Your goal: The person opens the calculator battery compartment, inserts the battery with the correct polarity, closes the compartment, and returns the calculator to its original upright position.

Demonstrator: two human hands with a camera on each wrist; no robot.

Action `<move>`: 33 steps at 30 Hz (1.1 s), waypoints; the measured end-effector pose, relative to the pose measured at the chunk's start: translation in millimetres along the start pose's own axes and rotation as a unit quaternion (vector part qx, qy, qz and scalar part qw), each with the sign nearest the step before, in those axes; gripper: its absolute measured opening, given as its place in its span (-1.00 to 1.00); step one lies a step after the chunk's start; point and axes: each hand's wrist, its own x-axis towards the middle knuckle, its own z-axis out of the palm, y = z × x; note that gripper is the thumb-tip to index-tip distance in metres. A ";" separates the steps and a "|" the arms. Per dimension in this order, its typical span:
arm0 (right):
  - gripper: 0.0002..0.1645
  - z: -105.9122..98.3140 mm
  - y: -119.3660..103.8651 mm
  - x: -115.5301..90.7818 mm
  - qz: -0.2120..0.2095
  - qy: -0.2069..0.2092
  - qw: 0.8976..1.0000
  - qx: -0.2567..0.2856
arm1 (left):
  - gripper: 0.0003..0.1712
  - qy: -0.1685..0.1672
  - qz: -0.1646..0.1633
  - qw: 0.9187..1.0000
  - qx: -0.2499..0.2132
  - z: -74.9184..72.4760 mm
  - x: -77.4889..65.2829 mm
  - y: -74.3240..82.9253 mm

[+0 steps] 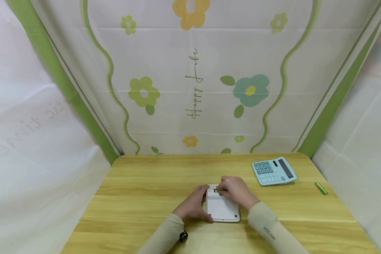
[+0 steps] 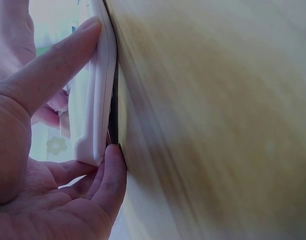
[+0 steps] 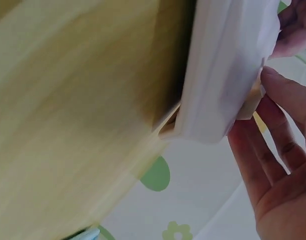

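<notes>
A white calculator-like device lies back side up on the table, small dark feet at its corners. My left hand grips its left side, thumb along the near edge and fingers around the far left corner, as the left wrist view hints with the thumb on the casing. A green battery shows in an opening near the far end of the back. Over that opening, my right hand pinches a small pale battery cover between thumb and fingers; its fingers hide part of the opening.
A light blue calculator lies face up at the back right of the wooden table. Farther right is a loose green battery. Floral curtains hang behind the table and at both sides.
</notes>
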 end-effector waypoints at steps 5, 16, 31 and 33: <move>-0.87 -0.7 -4.1 -1.2 0.006 0.003 1.000 0.000 | 0.44 0.003 0.003 1.000 -0.003 0.3 -0.6 -0.2; -0.87 -1.0 -3.6 -2.9 0.030 -0.007 0.999 0.020 | 0.44 0.001 0.006 1.000 -0.008 1.8 0.6 -2.5; -0.86 -3.3 -4.1 -1.7 0.031 -0.026 0.999 0.013 | 0.44 0.002 0.006 1.000 -0.018 0.3 -1.4 0.3; -0.86 -3.5 -3.8 -2.2 0.033 -0.026 0.999 0.016 | 0.44 0.002 0.008 1.000 -0.019 -0.1 -1.4 0.4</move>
